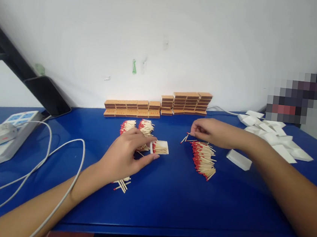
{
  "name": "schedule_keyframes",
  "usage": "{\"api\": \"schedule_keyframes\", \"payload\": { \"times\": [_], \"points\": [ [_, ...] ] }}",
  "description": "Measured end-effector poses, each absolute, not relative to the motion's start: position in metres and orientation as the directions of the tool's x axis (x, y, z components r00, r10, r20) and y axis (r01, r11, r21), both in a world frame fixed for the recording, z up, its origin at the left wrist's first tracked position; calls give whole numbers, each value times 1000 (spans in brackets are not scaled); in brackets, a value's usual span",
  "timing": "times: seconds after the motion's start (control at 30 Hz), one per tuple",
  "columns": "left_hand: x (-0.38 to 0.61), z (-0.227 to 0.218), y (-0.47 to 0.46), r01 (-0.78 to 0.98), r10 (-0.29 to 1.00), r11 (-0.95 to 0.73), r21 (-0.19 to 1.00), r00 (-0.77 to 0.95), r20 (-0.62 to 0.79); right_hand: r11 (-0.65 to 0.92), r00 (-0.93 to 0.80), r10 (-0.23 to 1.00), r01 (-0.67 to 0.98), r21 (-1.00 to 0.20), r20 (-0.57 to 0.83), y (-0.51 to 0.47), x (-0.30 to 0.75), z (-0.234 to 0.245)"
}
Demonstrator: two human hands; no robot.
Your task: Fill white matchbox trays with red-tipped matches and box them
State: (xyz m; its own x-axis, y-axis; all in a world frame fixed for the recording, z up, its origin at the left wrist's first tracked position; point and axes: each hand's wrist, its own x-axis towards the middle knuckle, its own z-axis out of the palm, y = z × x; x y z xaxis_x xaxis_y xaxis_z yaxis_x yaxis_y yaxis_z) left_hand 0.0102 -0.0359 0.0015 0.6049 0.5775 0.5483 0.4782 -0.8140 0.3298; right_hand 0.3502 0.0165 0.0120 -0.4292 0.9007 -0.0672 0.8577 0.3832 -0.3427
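Note:
My left hand (pixel 128 151) rests on the blue table (pixel 167 195), its fingers holding the left edge of a small white matchbox tray (pixel 161 148) partly filled with red-tipped matches. More matches lie under and behind this hand (pixel 146 126), and a few near the wrist (pixel 122 184). My right hand (pixel 212 132) is further right, its fingertips pinched on a few matches (pixel 186 137) at the top of a long heap of matches (pixel 203 159).
Stacked brown matchbox sleeves (pixel 160 105) line the wall at the back. Several empty white trays (pixel 270 134) lie at the right, one nearer (pixel 238 159). A power strip (pixel 4 132), white cables (pixel 57 160) and a dark phone (pixel 47 95) are at the left.

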Motion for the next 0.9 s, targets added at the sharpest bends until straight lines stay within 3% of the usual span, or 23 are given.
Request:
{"api": "schedule_keyframes", "payload": {
  "times": [0.17, 0.37, 0.5, 0.6, 0.73, 0.9],
  "points": [
    [10, 1, -35, 479, 580, -812, 332, 602, 549, 538, -533, 838, 777, -328, 112, 15, 328, -2],
    [10, 0, -34, 469, 582, -812, 347, 611, 536, 558, -553, 826, 776, -295, 107, 15, 322, -5],
    [9, 0, -34, 468, 581, -814, 345, 623, 524, 365, -334, 930, 890, -274, 154, 15, 327, 7],
    [9, 0, -34, 467, 584, -811, 351, 626, 517, 211, -200, 977, 939, -270, 68, 16, 329, 9],
    [9, 0, -34, 461, 562, -825, 326, 623, 544, 119, -133, 991, 956, -269, -32, 19, 326, 2],
    [9, -1, -33, 459, 548, -834, 307, 619, 562, 67, -68, 998, 966, -248, 3, 22, 322, -3]
  ]
}}
